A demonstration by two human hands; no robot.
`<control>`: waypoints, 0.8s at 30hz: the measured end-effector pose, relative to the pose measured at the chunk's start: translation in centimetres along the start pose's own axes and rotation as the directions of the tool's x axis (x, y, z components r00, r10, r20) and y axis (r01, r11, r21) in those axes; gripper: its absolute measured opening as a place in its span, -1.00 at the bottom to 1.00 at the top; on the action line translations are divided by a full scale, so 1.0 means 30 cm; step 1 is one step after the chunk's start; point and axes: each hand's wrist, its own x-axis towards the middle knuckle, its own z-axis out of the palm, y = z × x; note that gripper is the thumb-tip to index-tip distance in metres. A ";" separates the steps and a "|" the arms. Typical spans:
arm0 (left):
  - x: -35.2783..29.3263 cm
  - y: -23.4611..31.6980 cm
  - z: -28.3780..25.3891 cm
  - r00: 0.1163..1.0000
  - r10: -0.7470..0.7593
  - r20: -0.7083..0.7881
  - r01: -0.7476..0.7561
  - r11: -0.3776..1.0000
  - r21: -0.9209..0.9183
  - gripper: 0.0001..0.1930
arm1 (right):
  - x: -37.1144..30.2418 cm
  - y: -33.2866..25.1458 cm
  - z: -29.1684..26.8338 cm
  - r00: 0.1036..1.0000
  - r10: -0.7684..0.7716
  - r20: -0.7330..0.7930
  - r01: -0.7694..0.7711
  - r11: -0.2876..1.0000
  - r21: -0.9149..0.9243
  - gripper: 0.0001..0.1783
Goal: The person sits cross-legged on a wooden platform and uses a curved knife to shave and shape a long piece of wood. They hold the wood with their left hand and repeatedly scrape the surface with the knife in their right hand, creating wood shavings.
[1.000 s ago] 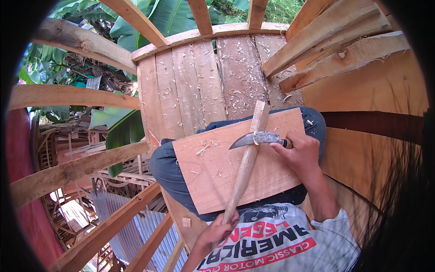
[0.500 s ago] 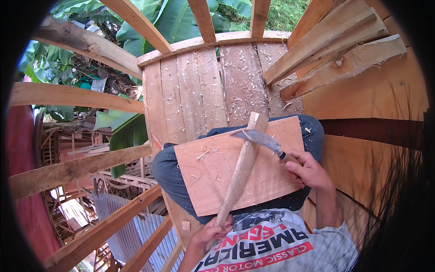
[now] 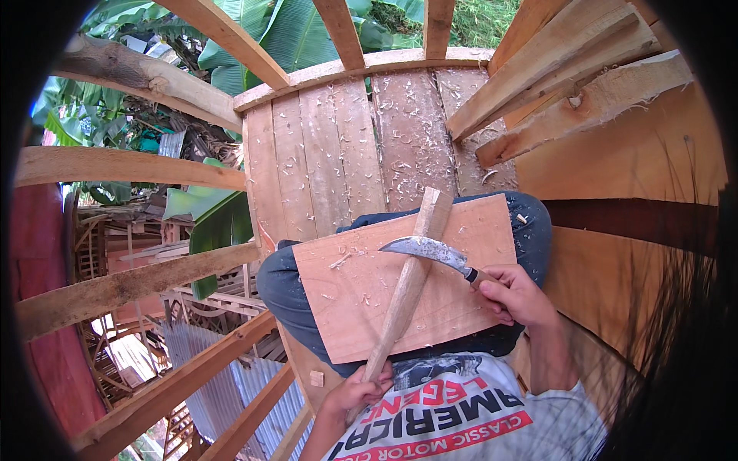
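Observation:
Across my lap lies a flat wooden board (image 3: 338,307) with a few shavings on it. A long squared wooden stick (image 3: 400,307) slants over the board, its near end against my shirt. My left hand (image 3: 364,389) is closed round that near end. In my right hand (image 3: 516,295) is a curved knife (image 3: 432,249) with a dark-collared wooden handle. Its blade crosses over the upper part of the stick and points left; whether the edge touches the wood I cannot tell.
Plank flooring (image 3: 327,154) strewn with shavings spreads ahead of my crossed legs. Wooden slats (image 3: 138,284) rail the left side. Rough timber pieces (image 3: 592,107) lean at the far right beside a wooden panel (image 3: 623,169). A small wood block (image 3: 317,378) lies by my left forearm.
The knife has moved a little toward me and left along the stick, with my right hand following. My left hand keeps its hold on the stick's near end.

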 end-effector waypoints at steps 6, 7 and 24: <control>-0.003 0.024 0.020 0.999 -0.030 -0.037 0.031 0.999 0.019 -0.77 | 0.007 0.007 -0.011 0.985 -0.098 -0.141 0.093 0.995 -0.042 -0.80; -0.001 0.024 0.021 0.998 -0.039 -0.047 0.040 0.999 0.031 -0.77 | 0.006 0.014 -0.005 0.988 -0.091 -0.121 0.084 0.994 -0.067 -0.80; 0.001 0.010 0.005 0.999 -0.015 0.031 0.014 0.999 0.035 -0.78 | -0.008 0.028 0.016 0.986 0.121 0.115 -0.102 0.983 -0.155 -0.74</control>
